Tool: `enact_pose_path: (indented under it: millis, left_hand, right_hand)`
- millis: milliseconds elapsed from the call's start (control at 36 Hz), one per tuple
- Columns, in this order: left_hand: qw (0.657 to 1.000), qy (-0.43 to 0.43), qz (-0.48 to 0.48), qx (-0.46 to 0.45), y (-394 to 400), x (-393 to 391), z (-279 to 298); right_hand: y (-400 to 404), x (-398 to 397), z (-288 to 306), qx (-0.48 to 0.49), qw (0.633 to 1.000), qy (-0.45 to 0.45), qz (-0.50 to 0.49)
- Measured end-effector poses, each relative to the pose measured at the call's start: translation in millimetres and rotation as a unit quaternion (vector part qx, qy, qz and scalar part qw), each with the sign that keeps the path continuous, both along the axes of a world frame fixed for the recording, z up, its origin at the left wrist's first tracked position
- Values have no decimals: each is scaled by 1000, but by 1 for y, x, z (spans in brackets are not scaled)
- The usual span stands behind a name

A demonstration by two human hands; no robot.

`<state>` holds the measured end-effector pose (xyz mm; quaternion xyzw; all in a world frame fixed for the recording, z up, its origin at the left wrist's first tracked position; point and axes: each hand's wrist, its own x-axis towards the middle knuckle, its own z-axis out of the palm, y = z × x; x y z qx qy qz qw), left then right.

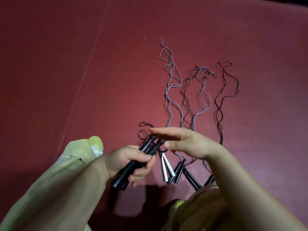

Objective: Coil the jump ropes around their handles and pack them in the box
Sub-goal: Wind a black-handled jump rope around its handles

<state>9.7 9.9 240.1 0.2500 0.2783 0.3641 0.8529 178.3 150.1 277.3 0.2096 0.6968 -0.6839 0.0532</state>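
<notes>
My left hand [131, 162] grips a pair of black jump-rope handles [141, 155] held together, tips pointing up and right. Their dark rope [144, 132] curls in small loops just beyond the tips. My right hand [181, 140] hovers over the handle tips with fingers straight and holds nothing. Several other jump ropes lie stretched on the red mat: a grey rope [170, 77], a tangled grey and dark pair [200, 90] and a dark rope [223, 97]. Their handles lie near me: a white pair [166, 167] and black ones [180, 170]. No box is in view.
The red mat [83, 55] covers the whole floor, with a seam [93, 60] running diagonally at the left. My yellow-green trouser legs [50, 189] and a yellow-green shoe tip [95, 142] lie at the lower left; my other knee [200, 210] is at the bottom.
</notes>
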Motion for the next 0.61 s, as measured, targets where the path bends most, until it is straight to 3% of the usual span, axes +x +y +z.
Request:
enact_pose_path:
  millis: [111, 250, 417, 528, 611]
  left_hand:
    - [999, 36, -1, -2, 1, 5, -1]
    - [996, 86, -7, -18, 2, 4, 2]
    - [998, 38, 43, 6, 0, -6, 5]
    - [987, 51, 149, -35, 4, -5, 8]
    - [981, 39, 176, -69, 8, -4, 13]
  right_hand:
    - [-3, -3, -4, -5, 1000, 2, -15]
    - [1, 3, -7, 9, 998, -58, 35]
    - [4, 7, -10, -2, 996, -52, 70]
    - [-2, 3, -12, -107, 994, 12, 24]
    - [-10, -5, -8, -191, 980, 3, -63]
